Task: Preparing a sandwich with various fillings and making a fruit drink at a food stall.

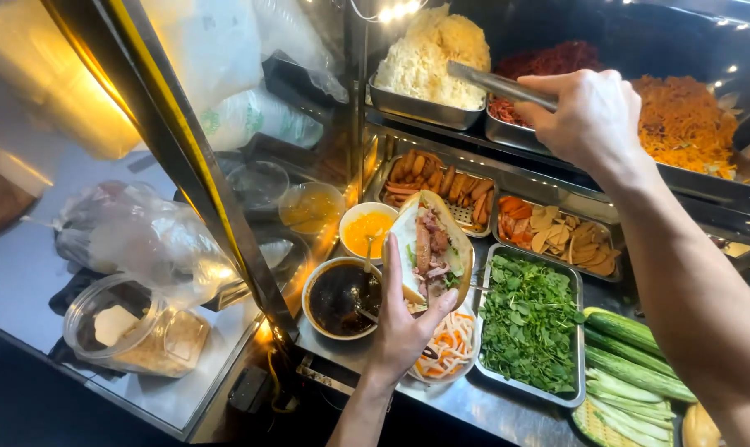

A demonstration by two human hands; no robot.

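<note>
Fingers of the left hand [404,319] cradle a split, filled sandwich [430,248] at centre frame. Right hand [586,116], upper right, grips metal tongs [499,85] over a tray of pale shreds [428,62]. Herbs fill the lower-right tray [528,319].

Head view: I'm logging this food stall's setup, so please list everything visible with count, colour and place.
split filled bread roll: one, tan, in left hand.
metal tongs: one, silver, in right hand.
dark sauce bowl: one, brown, lower centre.
yellow sauce bowl: one, behind it.
steel tray of green herbs: one, centre right.
cucumbers: several, green, lower right.
pale shredded topping tray: one, upper shelf.
orange shredded topping tray: one, upper right.
left hand: cradles roll.
right hand: grips tongs.
</note>
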